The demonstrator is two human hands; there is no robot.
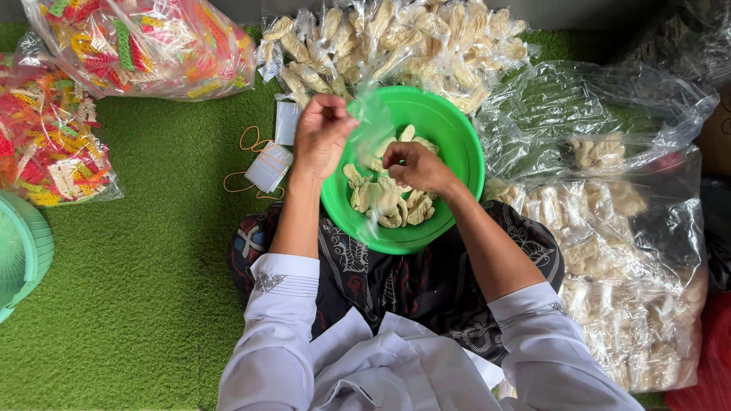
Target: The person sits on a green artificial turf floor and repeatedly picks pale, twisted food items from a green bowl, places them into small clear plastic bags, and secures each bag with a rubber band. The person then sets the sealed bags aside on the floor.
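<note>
A green plastic bowl [457, 133] rests on my lap and holds several pale, curled crackers [384, 199]. My left hand [321, 135] pinches the top of a small clear plastic bag [375, 125] above the bowl's left rim. Over the crackers in the bowl, my right hand [416, 166] has its fingers closed at the bag's opening, seemingly on a cracker. My white sleeves and dark patterned cloth show below.
Small packed bags of pale crackers [396, 42] lie behind the bowl. A large clear sack of the same crackers [624, 266] lies at the right. Bags of coloured crackers [145, 42] sit at the top left. Rubber bands and small empty bags [266, 164] lie on green turf. A teal basket [23, 251] stands at the left edge.
</note>
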